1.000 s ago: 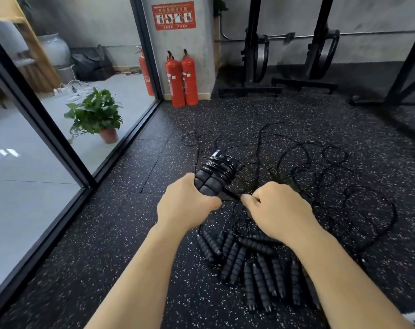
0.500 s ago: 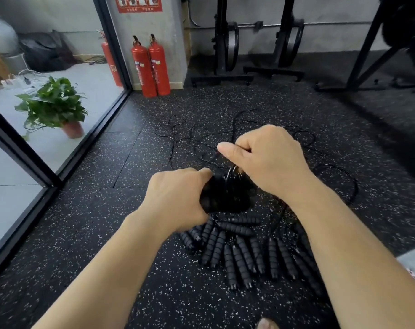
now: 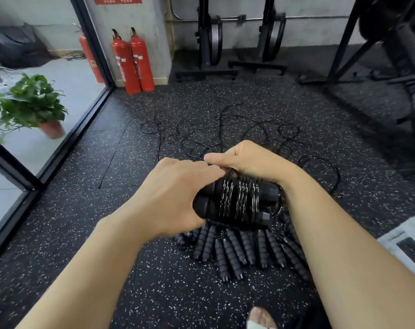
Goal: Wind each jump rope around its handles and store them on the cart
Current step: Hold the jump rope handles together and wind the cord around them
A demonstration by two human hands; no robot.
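The left hand (image 3: pixel 175 198) curls tightly around one end of a pair of black foam jump-rope handles (image 3: pixel 267 192), held side by side above the speckled black rubber floor (image 3: pixel 106 233). The right hand (image 3: pixel 251 160), fingers curled, pinches the thin black cord (image 3: pixel 228 198) coiled around them. More loose black foam handles (image 3: pixel 235 252) lie fanned on the floor just below.

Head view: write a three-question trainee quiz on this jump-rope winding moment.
1. True or false: the left hand holds the wound handles.
2. The loose handles lie: A) on the floor; B) on a cart; C) on a table.
3. Fill in: the right hand pinches the ___ at the top of the bundle.
Key: 1 true; 2 A; 3 rope.
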